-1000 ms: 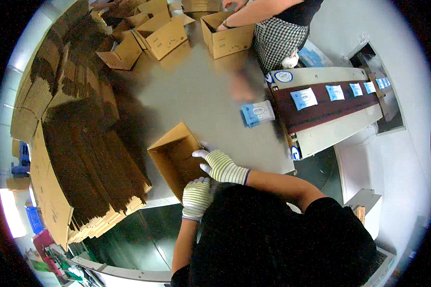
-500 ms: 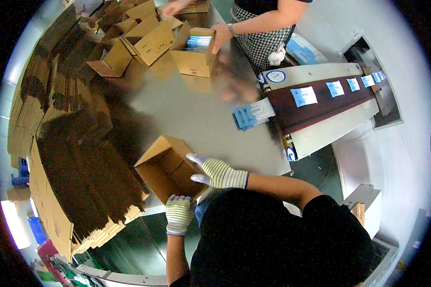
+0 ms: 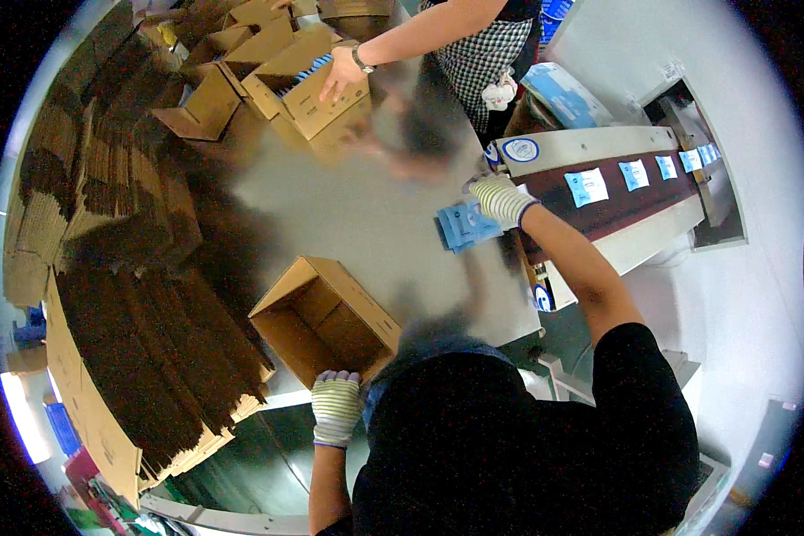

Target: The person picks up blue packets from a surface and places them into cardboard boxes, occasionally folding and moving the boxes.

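An open cardboard box (image 3: 317,313) stands on the near part of the metal table, with nothing visible inside. My left hand (image 3: 337,409), in a striped knit glove, has its fingers hooked over the box's near rim. My right hand (image 3: 502,200), gloved the same way, is stretched out to the table's right side, where the conveyor ends. It is over a small overlapping pile of blue-and-white packets (image 3: 463,229). Its fingertips are partly hidden, so whether it grips a packet is unclear.
More packets (image 3: 586,188) lie spaced along the dark conveyor belt (image 3: 554,214). Stacks of flattened cardboard (image 3: 143,348) line the left side. Across the table (image 3: 330,214), a co-worker's hand (image 3: 342,76) rests on a carton (image 3: 326,100) holding packets, beside other open cartons (image 3: 207,103).
My right hand has left the box and moved up and right to the packet pile. My left hand stays at the box rim. The co-worker's carton has shifted left against the others.
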